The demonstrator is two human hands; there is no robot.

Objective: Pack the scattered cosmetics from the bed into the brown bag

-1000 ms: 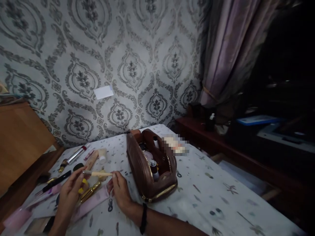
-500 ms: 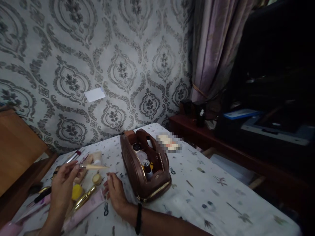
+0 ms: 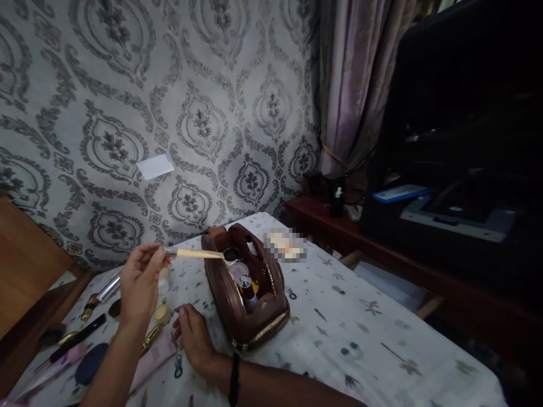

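Observation:
My left hand (image 3: 142, 282) is raised over the left side of the table, pinching the clear end of a slim beige tube (image 3: 199, 254). The tube's tip points right, above the near left rim of an unzipped brown makeup bag (image 3: 220, 305). Inside the bag are a small bottle with a shiny cap (image 3: 247, 288), a round clear-lidded item (image 3: 238, 271) and something yellow. Palm down beside the bag lies my right hand (image 3: 195, 342), fingers loosely bent and apart, with nothing visible in it. Close to its fingertips are a pink squeeze tube (image 3: 155, 364) and a small round jar (image 3: 162, 314).
Further left lie a gold tube (image 3: 151, 337), a dark blue round item (image 3: 91, 363), a silvery tube (image 3: 109, 288) and a black stick (image 3: 78, 338). A blurred-out item (image 3: 285, 245) sits behind the bag on the patterned tablecloth (image 3: 339, 345). A wooden panel (image 3: 29, 254) borders the left.
My left hand has lifted up and to the right, carrying the beige tube from over the loose cosmetics to the bag's edge. My right hand stays in about the same place.

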